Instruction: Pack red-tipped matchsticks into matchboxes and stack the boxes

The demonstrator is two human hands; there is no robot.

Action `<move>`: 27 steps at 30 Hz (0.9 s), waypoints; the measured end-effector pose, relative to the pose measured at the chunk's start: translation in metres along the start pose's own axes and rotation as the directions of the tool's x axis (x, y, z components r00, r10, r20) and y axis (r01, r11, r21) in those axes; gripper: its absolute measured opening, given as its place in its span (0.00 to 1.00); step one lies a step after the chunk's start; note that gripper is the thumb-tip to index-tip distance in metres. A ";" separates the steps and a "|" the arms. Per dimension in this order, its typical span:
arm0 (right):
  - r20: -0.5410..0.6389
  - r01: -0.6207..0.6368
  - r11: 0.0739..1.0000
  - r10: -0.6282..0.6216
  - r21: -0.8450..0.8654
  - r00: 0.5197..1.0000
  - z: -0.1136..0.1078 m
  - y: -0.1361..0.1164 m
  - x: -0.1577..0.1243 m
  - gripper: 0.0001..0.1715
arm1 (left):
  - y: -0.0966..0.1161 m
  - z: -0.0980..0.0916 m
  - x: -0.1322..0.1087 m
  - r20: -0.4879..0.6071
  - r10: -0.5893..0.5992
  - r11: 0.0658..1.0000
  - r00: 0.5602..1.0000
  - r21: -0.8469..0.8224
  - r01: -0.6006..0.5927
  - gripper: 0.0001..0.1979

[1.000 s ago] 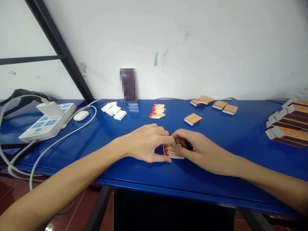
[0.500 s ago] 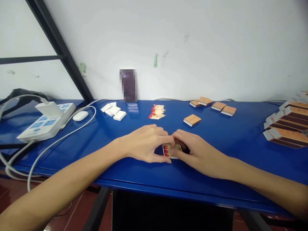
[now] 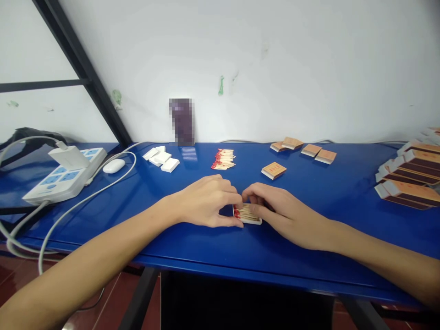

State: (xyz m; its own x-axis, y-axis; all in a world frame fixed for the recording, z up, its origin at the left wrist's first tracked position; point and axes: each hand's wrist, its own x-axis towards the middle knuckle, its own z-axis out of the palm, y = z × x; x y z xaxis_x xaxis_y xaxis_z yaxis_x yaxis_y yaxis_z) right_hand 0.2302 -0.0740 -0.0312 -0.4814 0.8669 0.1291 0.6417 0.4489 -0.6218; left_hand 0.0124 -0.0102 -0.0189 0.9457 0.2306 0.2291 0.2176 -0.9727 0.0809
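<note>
A small white matchbox tray (image 3: 255, 222) lies on the blue table, with red-tipped matches (image 3: 244, 212) side by side in it. My left hand (image 3: 209, 201) is around the tray's left end, thumb at the near edge and bent fingers at the far side. From the right, my right hand (image 3: 280, 213) reaches over the tray with curled fingers, its thumb on the matches; the fingertips are partly hidden. Behind my hands lies a loose pile of matches (image 3: 224, 159). An orange matchbox sleeve (image 3: 274, 170) rests beyond my right hand.
Several white trays (image 3: 170, 165) lie back left, near a dark, blurred-out upright object (image 3: 183, 121). Several orange sleeves (image 3: 325, 156) are back right, with stacked matchboxes (image 3: 409, 190) at far right. A power strip (image 3: 65, 178), cables and a white oval case (image 3: 114, 166) sit left.
My right thumb has shifted right along the matches, exposing more of them. The fingers of both hands have drawn slightly apart. The whole view has shifted a little.
</note>
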 end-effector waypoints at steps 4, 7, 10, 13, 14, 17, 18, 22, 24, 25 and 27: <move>-0.007 0.017 0.999 -0.017 -0.038 1.000 -0.001 0.001 0.000 0.08 | -0.003 0.000 -0.001 -0.006 -0.013 1.000 1.000 -0.001 0.013 0.16; -0.021 0.014 0.996 -0.016 -0.082 1.000 -0.001 0.002 0.002 0.10 | -0.004 0.000 -0.001 -0.017 -0.013 1.000 1.000 0.005 0.013 0.17; -0.122 0.040 0.981 -0.064 -0.191 0.990 -0.010 0.015 0.006 0.14 | -0.006 0.001 -0.001 -0.017 0.001 1.000 1.000 0.017 0.000 0.18; -0.226 0.023 0.870 -0.154 -0.492 0.962 -0.028 0.045 0.011 0.22 | -0.011 0.001 -0.002 -0.023 0.028 0.999 0.999 0.031 -0.027 0.16; -0.229 -0.001 0.832 -0.152 -0.555 0.962 -0.035 0.056 0.012 0.25 | -0.013 0.002 -0.002 -0.029 0.031 0.999 0.999 0.039 -0.030 0.16; -0.126 -0.003 0.805 -0.089 -0.593 0.988 -0.051 0.076 0.014 0.25 | -0.018 0.003 -0.002 -0.043 -0.008 0.999 0.999 0.053 0.010 0.15; -0.094 0.003 0.812 -0.072 -0.584 0.993 -0.054 0.077 0.014 0.23 | -0.019 0.003 -0.002 -0.048 -0.041 0.998 0.998 0.053 0.044 0.16; -0.014 0.062 0.875 -0.079 -0.481 0.997 -0.051 0.056 0.010 0.19 | -0.020 0.004 -0.001 -0.076 -0.200 0.979 0.977 0.019 0.202 0.20; -0.032 0.081 0.900 -0.105 -0.428 0.994 -0.041 0.044 0.008 0.22 | -0.019 0.005 0.000 -0.092 -0.249 0.968 0.964 -0.028 0.248 0.22; -0.049 0.082 0.908 -0.111 -0.411 0.993 -0.036 0.040 0.008 0.23 | -0.018 0.005 0.000 -0.100 -0.260 0.965 0.960 -0.055 0.256 0.22; -0.085 0.089 0.914 -0.132 -0.395 0.988 -0.028 0.038 0.008 0.25 | -0.016 0.006 0.001 -0.111 -0.263 0.962 0.959 -0.112 0.250 0.22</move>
State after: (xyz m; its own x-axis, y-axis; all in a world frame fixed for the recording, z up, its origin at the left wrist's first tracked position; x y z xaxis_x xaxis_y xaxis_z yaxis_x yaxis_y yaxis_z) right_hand 0.2675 -0.0433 -0.0318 -0.5095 0.8151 0.2757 0.7801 0.5727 -0.2518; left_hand 0.0115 0.0057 -0.0255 0.8225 0.4793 0.3062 0.4189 -0.8747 0.2438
